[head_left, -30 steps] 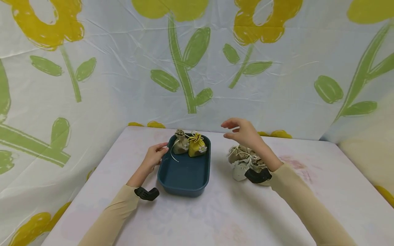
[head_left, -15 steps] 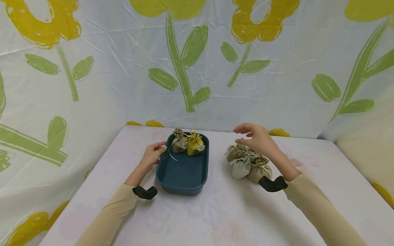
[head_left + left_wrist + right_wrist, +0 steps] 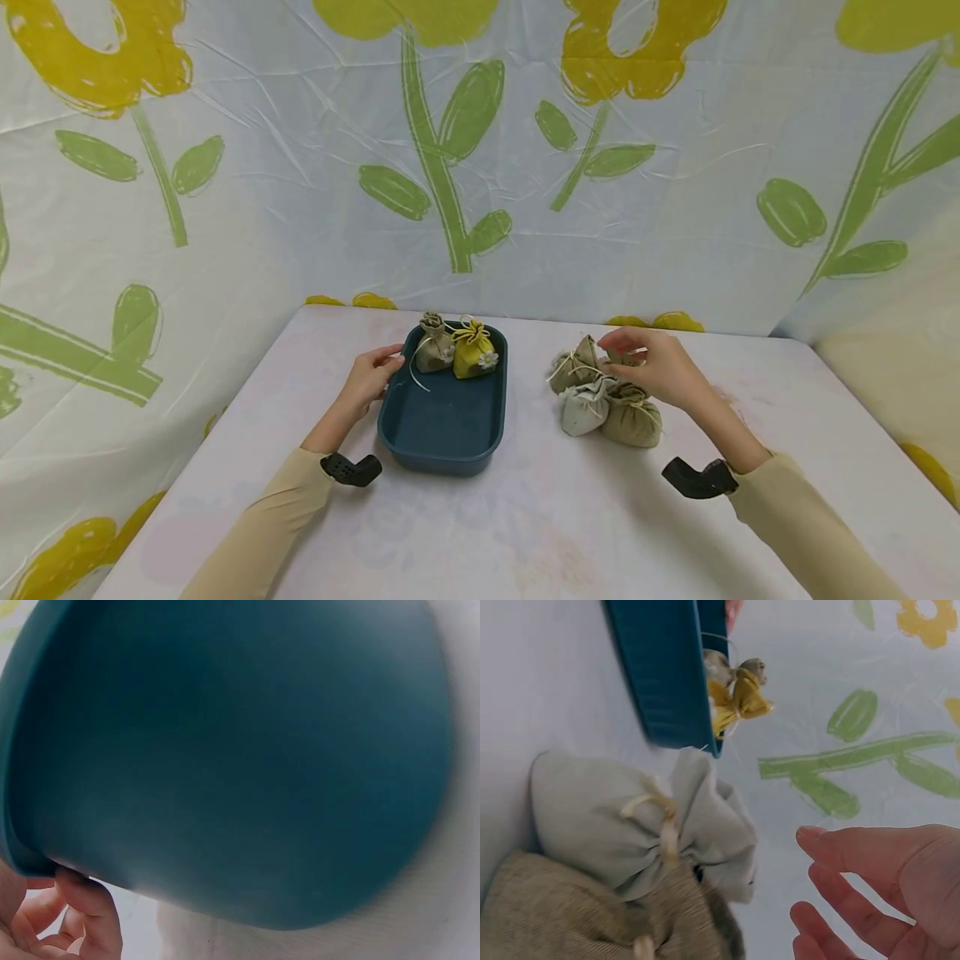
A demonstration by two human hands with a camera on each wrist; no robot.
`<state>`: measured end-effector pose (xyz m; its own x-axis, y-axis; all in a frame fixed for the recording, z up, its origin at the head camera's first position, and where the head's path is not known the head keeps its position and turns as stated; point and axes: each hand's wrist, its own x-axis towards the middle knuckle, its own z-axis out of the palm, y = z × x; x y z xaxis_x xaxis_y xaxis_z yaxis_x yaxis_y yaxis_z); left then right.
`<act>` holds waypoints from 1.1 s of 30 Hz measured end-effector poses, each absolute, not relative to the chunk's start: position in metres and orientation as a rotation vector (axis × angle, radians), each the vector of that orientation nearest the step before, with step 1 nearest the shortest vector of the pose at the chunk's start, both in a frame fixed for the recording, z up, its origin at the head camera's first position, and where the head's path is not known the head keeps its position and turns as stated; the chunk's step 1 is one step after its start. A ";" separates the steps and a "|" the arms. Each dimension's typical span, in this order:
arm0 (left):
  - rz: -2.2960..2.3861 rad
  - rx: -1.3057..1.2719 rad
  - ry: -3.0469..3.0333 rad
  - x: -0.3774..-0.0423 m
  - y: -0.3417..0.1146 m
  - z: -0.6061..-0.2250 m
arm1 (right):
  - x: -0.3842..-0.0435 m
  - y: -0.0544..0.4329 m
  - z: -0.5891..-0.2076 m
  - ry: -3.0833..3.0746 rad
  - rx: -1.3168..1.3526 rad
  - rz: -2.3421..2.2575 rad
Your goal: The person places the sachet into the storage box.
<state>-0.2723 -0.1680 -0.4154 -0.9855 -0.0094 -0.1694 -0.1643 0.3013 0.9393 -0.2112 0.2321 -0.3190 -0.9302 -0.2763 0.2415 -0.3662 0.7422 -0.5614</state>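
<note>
My left hand (image 3: 371,377) grips the left side of a dark blue plastic tray (image 3: 442,429) at its rim. Inside, at the far end, a beige drawstring pouch (image 3: 433,353) and a yellow drawstring pouch (image 3: 473,360) stand side by side. To the right, my right hand (image 3: 656,365) is over a cluster of pouches, thumb and fingers apart. Its fingertips are close to the top of the rear tan pouch (image 3: 572,373); whether they touch cannot be told. In front sit a pale grey pouch (image 3: 585,410) and a brown pouch (image 3: 633,423). Another pouch is partly hidden behind the fingers.
A pale table (image 3: 525,533) bears the tray and the pouches, which stand a short way apart. Behind and to the left hangs a flower-printed cloth (image 3: 315,208). Each wrist wears a black camera mount.
My right hand has moved from above the gap beside the tray, rightward and down to the pouch cluster. The left hand stays on the tray, and the view has shifted slightly.
</note>
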 end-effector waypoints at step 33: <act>1.757 -0.183 2.434 -0.274 -0.167 -0.416 | -0.195 0.277 -0.381 -2.841 0.517 0.966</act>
<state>-0.2738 -0.1673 -0.4159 -0.9836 -0.0202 -0.1790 -0.1763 0.3132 0.9332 -0.1946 0.2770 -0.3814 -0.9378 -0.2854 0.1979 -0.3469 0.7416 -0.5742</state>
